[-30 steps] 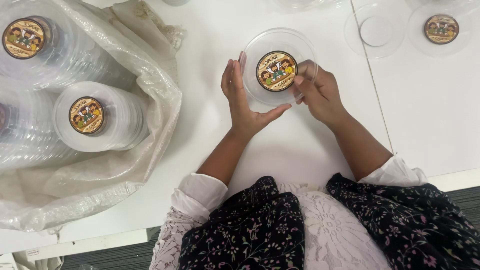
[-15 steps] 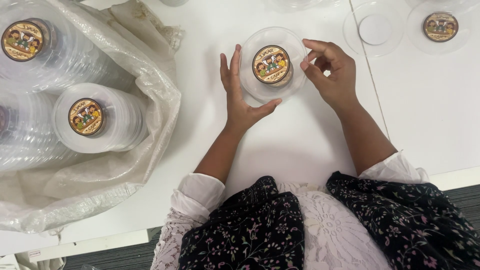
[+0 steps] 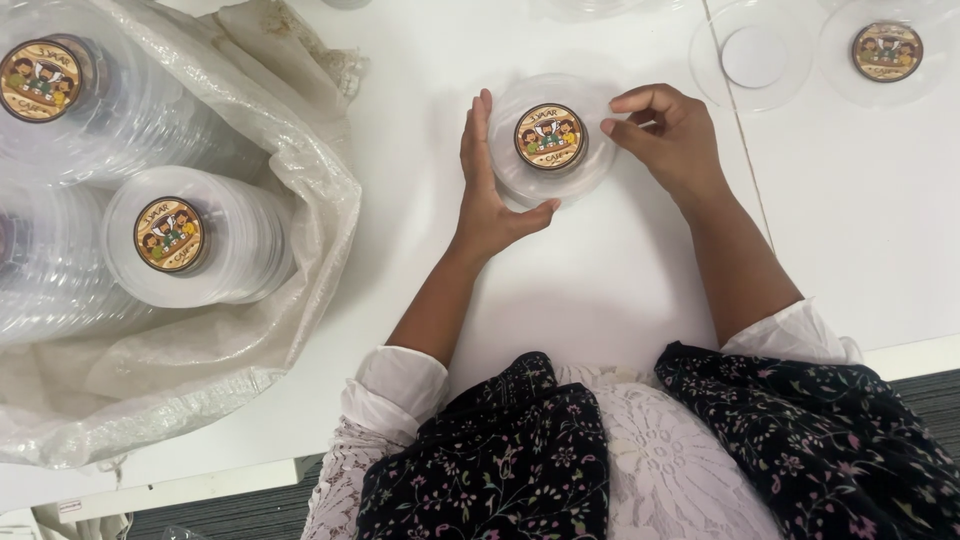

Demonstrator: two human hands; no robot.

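Observation:
A clear round plastic lid (image 3: 552,140) with a brown round sticker in its middle lies on the white table (image 3: 600,290). My left hand (image 3: 488,190) cups its left edge, fingers straight up along the rim and thumb under the near edge. My right hand (image 3: 668,135) rests at the lid's right edge with the fingers curled, fingertips touching the rim.
A big clear plastic bag (image 3: 230,330) at the left holds stacks of stickered lids (image 3: 190,240). At the far right lie a bare clear lid (image 3: 752,52) and a stickered lid (image 3: 886,50). A seam runs down the table between them.
Both hands carried the lid a little away from me and set it flat on the table. My right hand's fingers have curled in at the rim.

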